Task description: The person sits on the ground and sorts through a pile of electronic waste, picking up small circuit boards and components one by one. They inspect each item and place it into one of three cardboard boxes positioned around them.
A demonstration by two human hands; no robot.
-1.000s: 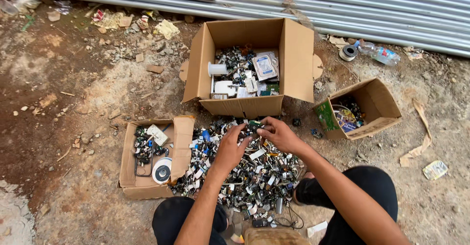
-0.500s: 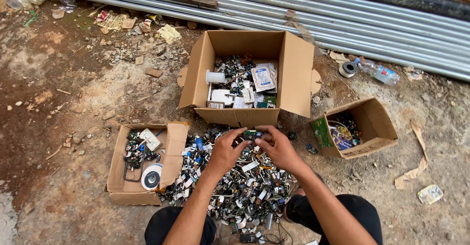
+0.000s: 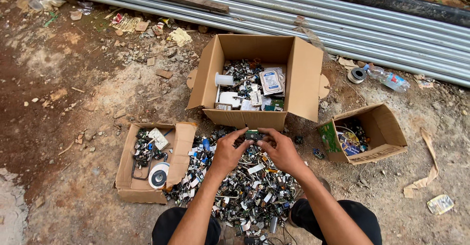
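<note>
In the head view, both hands meet over a pile of small electronic scrap (image 3: 245,191) that lies on the bare ground. The left hand (image 3: 226,153) and the right hand (image 3: 281,151) hold together one small dark part (image 3: 253,136). The fingers (image 3: 238,136) of the left hand are bent and pinch the part from its left side, and the fingers of the right hand close on it from the right side. Both hands are nearly closed around this piece, and nothing else is in them. What kind of part it is, I cannot tell, because it is too small.

Just beyond the fingers stands a large open cardboard box (image 3: 303,73), and the part is held close to its front wall. Inside this box lie circuit boards, white plastic pieces and a flat metal drive (image 3: 270,81). To the left of the fingers lies a low cardboard box (image 3: 182,142) with dark parts, a white square piece and a round white disc-shaped thing (image 3: 159,175). To the right of the fingers, well apart, a smaller cardboard box (image 3: 387,132) stands tilted, with a green board against its wall.

Far beyond the fingers, corrugated metal sheets (image 3: 372,20) lie across the ground, and a clear plastic bottle (image 3: 389,78) lies near them. The scrap pile sits between the person's knees.
</note>
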